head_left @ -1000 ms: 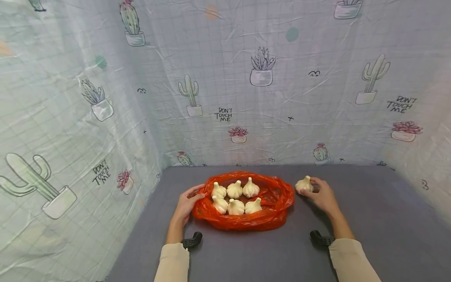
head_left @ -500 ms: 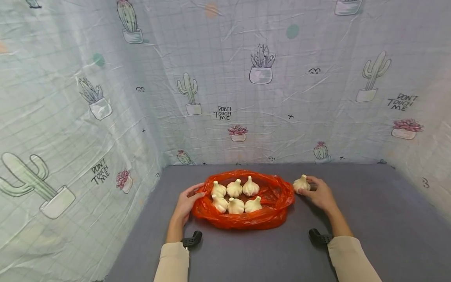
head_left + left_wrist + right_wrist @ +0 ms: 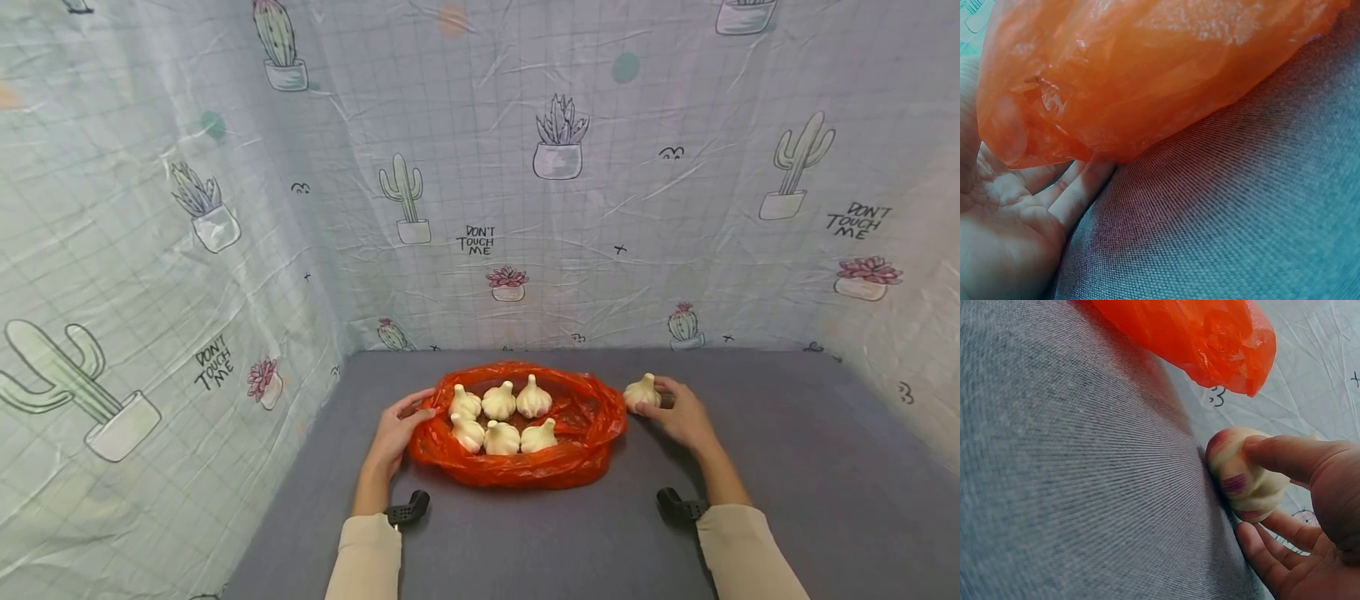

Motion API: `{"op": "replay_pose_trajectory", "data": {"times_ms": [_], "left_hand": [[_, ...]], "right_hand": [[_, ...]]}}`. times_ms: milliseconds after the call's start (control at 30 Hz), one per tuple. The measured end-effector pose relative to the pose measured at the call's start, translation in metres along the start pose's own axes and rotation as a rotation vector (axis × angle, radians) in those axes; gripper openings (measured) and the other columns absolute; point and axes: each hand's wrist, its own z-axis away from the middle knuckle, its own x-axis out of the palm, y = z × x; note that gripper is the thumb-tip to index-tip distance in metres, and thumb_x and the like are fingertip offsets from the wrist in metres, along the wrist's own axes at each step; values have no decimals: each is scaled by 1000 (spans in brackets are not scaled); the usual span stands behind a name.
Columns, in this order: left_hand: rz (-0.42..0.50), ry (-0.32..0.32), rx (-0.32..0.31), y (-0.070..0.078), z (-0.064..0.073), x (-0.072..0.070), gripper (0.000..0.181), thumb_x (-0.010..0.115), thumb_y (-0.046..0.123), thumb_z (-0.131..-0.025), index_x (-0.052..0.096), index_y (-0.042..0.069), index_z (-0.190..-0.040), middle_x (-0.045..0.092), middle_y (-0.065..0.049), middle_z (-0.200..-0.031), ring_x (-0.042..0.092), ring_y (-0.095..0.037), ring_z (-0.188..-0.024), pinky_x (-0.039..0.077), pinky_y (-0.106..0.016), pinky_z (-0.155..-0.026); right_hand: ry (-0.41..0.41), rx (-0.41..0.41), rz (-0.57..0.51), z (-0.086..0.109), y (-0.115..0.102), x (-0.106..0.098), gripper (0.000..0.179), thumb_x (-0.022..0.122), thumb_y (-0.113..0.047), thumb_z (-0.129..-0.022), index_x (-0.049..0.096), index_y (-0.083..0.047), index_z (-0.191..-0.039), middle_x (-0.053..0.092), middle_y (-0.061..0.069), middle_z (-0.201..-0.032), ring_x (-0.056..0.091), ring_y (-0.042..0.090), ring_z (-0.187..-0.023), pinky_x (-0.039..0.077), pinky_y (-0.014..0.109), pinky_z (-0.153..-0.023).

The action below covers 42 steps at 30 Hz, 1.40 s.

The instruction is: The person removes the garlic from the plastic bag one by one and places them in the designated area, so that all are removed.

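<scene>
A red plastic bag (image 3: 517, 475) lies open on the table with its rim spread wide. Inside it sit several garlic bulbs (image 3: 501, 402), in two rough rows with stems up. My left hand (image 3: 392, 433) holds the bag's left side, thumb over the rim; in the left wrist view its fingers pass beneath the orange-looking bag (image 3: 1147, 75). My right hand (image 3: 684, 414) grips a separate garlic bulb (image 3: 639, 395) just right of the bag. The right wrist view shows thumb and fingers around that bulb (image 3: 1235, 481), which has purplish patches and sits close to the cloth.
A grey cloth-covered table (image 3: 540, 542) extends around the bag. Hanging sheets printed with cacti (image 3: 555, 250) close off the back and both sides. A black wrist device (image 3: 408, 510) is strapped to each forearm.
Over the last second my right hand and its garlic bulb have shifted slightly left, nearer the bag. My left hand and the bulbs in the bag stay in place.
</scene>
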Motion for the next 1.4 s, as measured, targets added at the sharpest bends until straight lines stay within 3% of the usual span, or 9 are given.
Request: {"op": "replay_pose_trajectory", "data": {"times_ms": [233, 367, 633, 800, 967, 1233, 1400], "left_hand": [[-1, -7, -4, -1, 1, 0, 43, 75, 17, -92, 69, 17, -134, 66, -13, -136, 64, -20, -114, 55, -32, -92], [-10, -10, -7, 1, 1, 0, 44, 74, 18, -93, 67, 17, -136, 64, -13, -139, 63, -20, -115, 54, -33, -93], [-14, -11, -10, 3, 2, 0, 44, 74, 18, -93, 67, 17, -136, 63, -13, -140, 63, -21, -116, 55, -34, -94], [-8, -6, -15, 2, 1, 1, 44, 73, 17, -93, 67, 16, -136, 63, -13, -141, 62, -20, -116, 54, -33, -95], [-5, -11, -12, 2, -1, 0, 44, 74, 17, -93, 67, 15, -136, 63, -13, -141, 62, -21, -116, 54, -33, -95], [-18, -11, -15, 4, 1, -1, 45, 72, 18, -94, 65, 16, -138, 61, -12, -144, 61, -21, -119, 54, -36, -97], [-14, -18, -15, 4, 2, 1, 46, 72, 18, -94, 64, 15, -140, 60, -13, -145, 60, -21, -120, 54, -34, -97]], "right_hand": [[-13, -27, -39, 0, 3, -4, 70, 73, -28, -95, 43, 8, -147, 50, 37, -142, 58, 53, -123, 50, 61, -96], [-10, -17, -71, 2, -1, -12, 68, 70, -33, -98, 43, 1, -150, 46, 35, -146, 52, 55, -128, 50, 63, -95], [133, -71, -138, 6, -23, -25, 64, 67, -32, -99, 44, -3, -151, 42, 32, -150, 40, 54, -136, 38, 67, -107], [164, -123, -147, 10, -44, -29, 63, 68, -35, -99, 47, -5, -150, 43, 29, -148, 41, 51, -136, 37, 66, -108], [115, -174, -179, 13, -64, -28, 59, 67, -34, -99, 49, -5, -148, 48, 26, -147, 45, 47, -135, 39, 64, -109], [-49, -251, -282, 16, -92, -8, 52, 70, -24, -98, 53, -10, -145, 58, 22, -140, 58, 42, -125, 46, 61, -104], [-134, -274, -303, 15, -99, 13, 49, 74, -21, -95, 58, -8, -139, 62, 24, -133, 64, 38, -115, 55, 47, -92]]}}
